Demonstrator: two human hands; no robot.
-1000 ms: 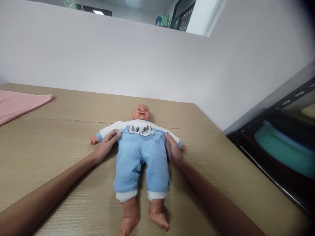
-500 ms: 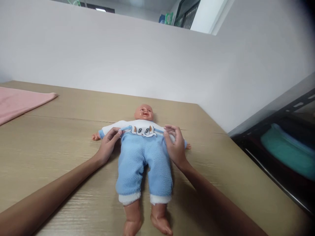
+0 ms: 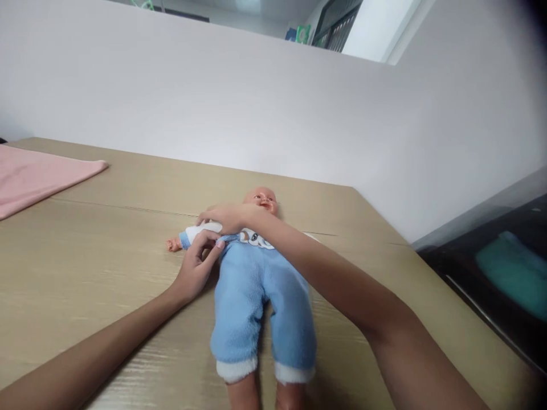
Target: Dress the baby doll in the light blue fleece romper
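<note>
A baby doll (image 3: 261, 199) lies on its back with its feet toward me, in light-blue fleece trousers (image 3: 243, 279) with white cuffs and a white top (image 3: 199, 232) with blue cuffs. My left hand (image 3: 199, 262) pinches the trousers' top edge at the doll's side, on the left of the view. My right hand (image 3: 228, 217) reaches across the doll's chest, its fingers curled over the white top near the shoulder on that same side; their tips are hidden. My right forearm covers part of the animal-face patch (image 3: 255, 238) and the doll's other arm.
The doll rests on a wood-grain table (image 3: 128, 245). A pink cloth (image 3: 47, 176) lies at the far left. Behind the table stands a white wall (image 3: 213, 102). Beyond the right edge is a dark object with a teal item (image 3: 513, 273).
My right hand has left the trousers' right side and crossed over the chest to the left side. My left hand stays at the trousers' top edge. The view has shifted slightly.
</note>
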